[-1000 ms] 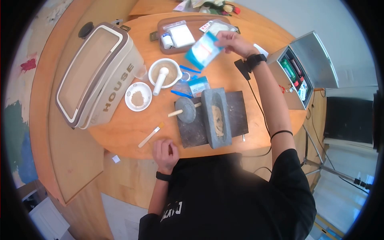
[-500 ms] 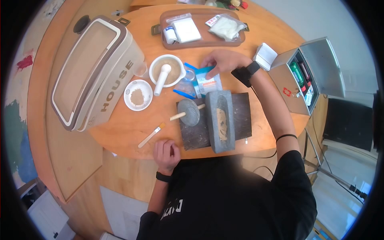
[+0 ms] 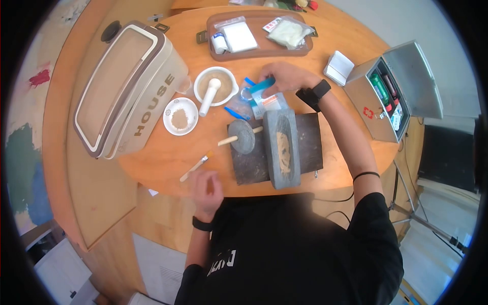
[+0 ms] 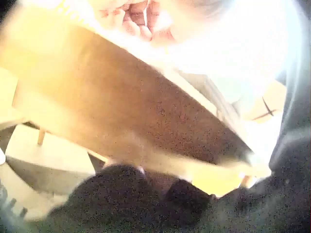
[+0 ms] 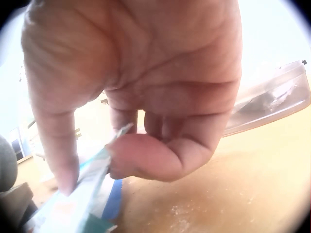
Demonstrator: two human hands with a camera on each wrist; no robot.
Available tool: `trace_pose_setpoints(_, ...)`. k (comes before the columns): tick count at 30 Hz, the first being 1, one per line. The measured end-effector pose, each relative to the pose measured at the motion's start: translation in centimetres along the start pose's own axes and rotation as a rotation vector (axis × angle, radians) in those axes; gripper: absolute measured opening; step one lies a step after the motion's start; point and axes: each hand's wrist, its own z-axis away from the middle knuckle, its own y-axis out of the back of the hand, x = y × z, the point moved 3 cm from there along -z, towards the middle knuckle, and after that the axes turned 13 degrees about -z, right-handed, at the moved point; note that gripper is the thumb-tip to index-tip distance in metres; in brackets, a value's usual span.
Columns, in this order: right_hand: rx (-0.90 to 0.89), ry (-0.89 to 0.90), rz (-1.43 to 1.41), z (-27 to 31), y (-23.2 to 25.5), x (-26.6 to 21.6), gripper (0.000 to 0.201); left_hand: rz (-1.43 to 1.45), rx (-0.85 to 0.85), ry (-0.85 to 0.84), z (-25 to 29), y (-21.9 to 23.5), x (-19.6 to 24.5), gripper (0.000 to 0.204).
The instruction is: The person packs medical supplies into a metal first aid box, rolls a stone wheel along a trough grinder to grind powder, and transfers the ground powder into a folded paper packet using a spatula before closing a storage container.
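Note:
My right hand [image 3: 287, 79] pinches a teal-and-white packet [image 3: 268, 103] between thumb and fingers, just beyond the stone trough. In the right wrist view, thumb and fingertips meet at the edge of the packet [image 5: 68, 211]. Beside it on the table are clear plastic items with blue strips [image 3: 237, 113]. Brown powder lies in the grey stone trough [image 3: 274, 157], which stands on a dark board [image 3: 310, 145]. Left of the trough is a stone disc [image 3: 242, 142] on a wooden rod. Near the table's front edge my left hand [image 3: 207, 194] is blurred, loosely curled and holds nothing.
A white mortar [image 3: 234, 95] with a pestle [image 3: 208, 99] stands left of the packets, by a dish [image 3: 169, 123] of powder. A brush [image 3: 196, 166] lies nearby. A beige case [image 3: 152, 104] fills the left, a tray [image 3: 259, 54] the back, an open metal box [image 3: 368, 101] the right.
My right hand has brought the packet down from near the tray towards the trough. The left hand has shifted slightly at the table edge, its fingers looser than before.

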Motion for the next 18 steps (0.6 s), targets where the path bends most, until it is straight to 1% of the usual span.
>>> trace_pose_setpoints(1,0.036,-0.006,-0.016,0.3,0.3,-0.6,0.037,-0.044,0.027,-0.003,-1.6,1.5,0.6,0.018)
trace_pose_setpoints(3,0.071,0.007,-0.034,0.3,0.3,-1.5,0.037,0.05,0.005,0.047,-5.6,3.4,1.6,0.02)
trace_pose_setpoints(5,-0.029,-0.092,0.178,0.5,-0.1,-1.6,0.034,-0.048,0.036,-0.195,-11.4,4.3,3.8,0.022)
trace_pose_setpoints(6,-0.021,-0.085,0.176,0.6,-0.1,-1.6,0.034,-0.063,-0.038,-0.253,-14.0,4.0,4.7,0.02)
trace_pose_setpoints(7,-0.076,-0.093,0.116,0.8,-0.4,-1.3,0.033,-0.076,-0.116,-0.313,-16.3,3.1,5.3,0.02)
trace_pose_setpoints(8,-0.13,-0.103,0.053,1.2,-0.7,-1.0,0.032,-0.093,-0.143,-0.406,-18.2,1.6,5.9,0.018)
trace_pose_setpoints(9,-0.118,-0.104,0.045,1.5,-0.8,-0.7,0.032,-0.108,-0.173,-0.499,-20.0,-0.1,6.4,0.017)
trace_pose_setpoints(11,-0.099,-0.082,-0.059,2.1,-0.9,-0.3,0.03,-0.182,-0.328,-0.609,-22.5,-4.9,5.9,0.024)
trace_pose_setpoints(12,-0.083,-0.085,-0.067,2.6,-0.6,0.1,0.03,-0.182,-0.334,-0.626,-23.1,-7.3,5.4,0.024)
trace_pose_setpoints(13,-0.079,-0.055,-0.045,2.9,-0.1,0.3,0.029,-0.293,-0.437,-0.641,-23.5,-10.0,4.7,0.031)
trace_pose_setpoints(14,-0.075,-0.025,-0.023,3.2,0.4,0.4,0.027,-0.408,-0.539,-0.653,-24.0,-11.2,5.0,0.039)
trace_pose_setpoints(15,-0.062,-0.026,-0.028,3.9,1.0,0.6,0.027,-0.41,-0.54,-0.667,-24.5,-12.1,5.4,0.039)
trace_pose_setpoints(17,0.075,-0.071,-0.21,6.0,2.8,1.2,0.024,-0.574,-0.884,-0.465,-25.1,-13.7,6.2,0.041)
trace_pose_setpoints(18,0.111,-0.036,-0.305,6.8,3.7,1.8,0.022,-0.553,-0.875,-0.49,-25.5,-15.0,5.4,0.041)
